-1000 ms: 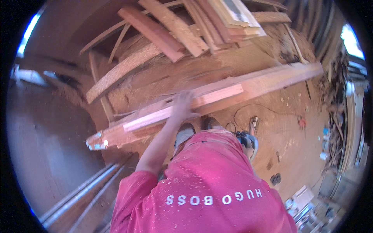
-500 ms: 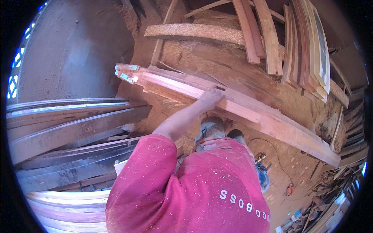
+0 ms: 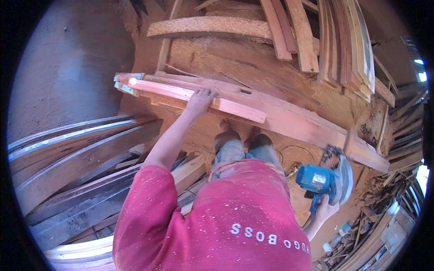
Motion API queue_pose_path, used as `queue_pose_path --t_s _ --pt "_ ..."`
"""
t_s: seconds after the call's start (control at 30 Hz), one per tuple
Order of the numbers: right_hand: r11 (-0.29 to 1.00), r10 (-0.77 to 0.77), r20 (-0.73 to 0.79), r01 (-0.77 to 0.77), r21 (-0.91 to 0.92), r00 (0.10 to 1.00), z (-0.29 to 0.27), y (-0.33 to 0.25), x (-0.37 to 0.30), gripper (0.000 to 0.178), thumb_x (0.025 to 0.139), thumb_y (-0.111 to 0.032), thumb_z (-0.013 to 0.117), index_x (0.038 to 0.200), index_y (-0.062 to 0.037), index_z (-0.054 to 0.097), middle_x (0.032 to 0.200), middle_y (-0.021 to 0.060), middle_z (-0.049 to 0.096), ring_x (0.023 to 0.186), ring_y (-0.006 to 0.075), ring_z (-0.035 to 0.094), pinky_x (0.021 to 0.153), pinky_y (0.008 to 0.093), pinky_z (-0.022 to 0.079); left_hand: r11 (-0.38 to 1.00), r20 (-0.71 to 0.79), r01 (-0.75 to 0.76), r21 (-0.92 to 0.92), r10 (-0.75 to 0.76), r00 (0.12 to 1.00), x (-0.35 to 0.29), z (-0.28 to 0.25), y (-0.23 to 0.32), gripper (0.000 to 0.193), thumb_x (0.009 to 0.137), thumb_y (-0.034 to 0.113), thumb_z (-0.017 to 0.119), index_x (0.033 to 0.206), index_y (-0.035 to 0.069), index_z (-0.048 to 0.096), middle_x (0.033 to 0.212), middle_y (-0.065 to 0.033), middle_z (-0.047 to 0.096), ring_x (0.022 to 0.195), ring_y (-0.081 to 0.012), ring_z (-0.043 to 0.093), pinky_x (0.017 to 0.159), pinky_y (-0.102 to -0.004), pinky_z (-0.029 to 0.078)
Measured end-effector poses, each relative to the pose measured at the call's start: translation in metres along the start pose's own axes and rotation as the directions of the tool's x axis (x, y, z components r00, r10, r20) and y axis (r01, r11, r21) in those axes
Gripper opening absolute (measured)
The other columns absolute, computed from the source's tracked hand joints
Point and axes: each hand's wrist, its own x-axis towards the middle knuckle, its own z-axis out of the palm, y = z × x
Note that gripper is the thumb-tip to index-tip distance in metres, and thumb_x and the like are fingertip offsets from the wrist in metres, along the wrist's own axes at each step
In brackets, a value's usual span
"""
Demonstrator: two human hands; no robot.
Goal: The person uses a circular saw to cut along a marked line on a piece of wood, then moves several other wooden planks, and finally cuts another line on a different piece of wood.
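My left hand is wrapped over a narrow reddish wooden strip, its fingers across the top. The strip lies along a long, thick plank that has a small slot cut in it. At the right, my right hand grips the handle of a blue circular saw. The saw is held up near the plank's right end, its rounded guard facing right. Whether its blade turns cannot be seen.
A light-blue metal piece sits at the plank's left end. Stacked boards lie on the left, more boards at the far right. Wood scraps cover the lower right. Sawdust coats the floor.
My right hand has come into view holding the circular saw, which was low beside my body. The view has shifted, and my left hand stays on the strip.
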Motion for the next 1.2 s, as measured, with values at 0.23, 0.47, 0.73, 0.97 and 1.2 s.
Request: queue_pose_path --t_s 0.23,0.47,0.73,0.97,1.2 --pt "0.945 -0.191 0.456 0.288 -0.155 0.869 0.060 -0.057 0.051 0.039 0.077 -0.003 0.068 0.116 0.0042 0.069 0.095 0.0108 0.073 0.090 0.0163 0.067 0.083 0.0328 0.052 0.816 -0.241 0.215 -0.537 -0.392 0.888 -0.033 -0.012 0.125 0.073 0.074 0.015 0.076 0.142 0.010 0.049 0.143 -0.0175 0.050 0.134 -0.0392 0.047 0.114 -0.0496 0.038" --pt "0.874 -0.206 0.842 0.480 -0.071 0.499 0.104 -0.062 0.095 0.041 0.070 -0.010 0.076 0.109 0.0007 0.070 0.097 0.0179 0.074 0.090 0.0309 0.073 0.082 0.0380 0.056 0.921 -0.200 0.144 -0.362 -0.228 0.953 0.038 -0.013 0.198 0.056 0.082 0.020 0.068 0.136 0.011 0.057 0.145 -0.0142 0.051 0.141 -0.0371 0.041 0.118 -0.0496 0.032" --pt "0.760 -0.257 0.900 0.649 -0.037 0.352 0.098 -0.040 0.124 0.044 0.070 -0.023 0.081 0.110 -0.0058 0.072 0.104 0.0160 0.075 0.093 0.0328 0.073 0.083 0.0405 0.058 0.912 -0.133 0.010 -0.409 -0.070 0.989 0.054 -0.024 0.209 0.030 0.089 0.024 0.070 0.116 0.011 0.073 0.141 -0.0143 0.058 0.137 -0.0351 0.047 0.115 -0.0482 0.035" --pt "0.748 -0.326 0.916 0.656 0.098 0.234 0.122 -0.043 0.131 0.046 0.066 -0.017 0.082 0.108 -0.0032 0.071 0.101 0.0161 0.074 0.091 0.0343 0.072 0.081 0.0413 0.058 0.126 0.010 0.233 -0.964 -0.862 0.507 -0.001 0.006 0.243 0.030 0.098 0.029 0.068 0.112 0.003 0.073 0.105 -0.0102 0.073 0.098 -0.0192 0.067 0.091 -0.0316 0.052" --pt "0.738 -0.319 0.947 0.636 0.223 0.038 0.158 -0.046 0.120 0.045 0.068 -0.016 0.081 0.110 -0.0029 0.070 0.102 0.0178 0.073 0.092 0.0348 0.072 0.083 0.0414 0.057 -0.559 0.590 0.215 -0.801 -0.675 0.443 0.012 0.034 0.286 0.038 0.100 0.033 0.066 0.113 -0.002 0.072 0.094 -0.0003 0.068 0.084 -0.0093 0.058 0.079 -0.0253 0.048"
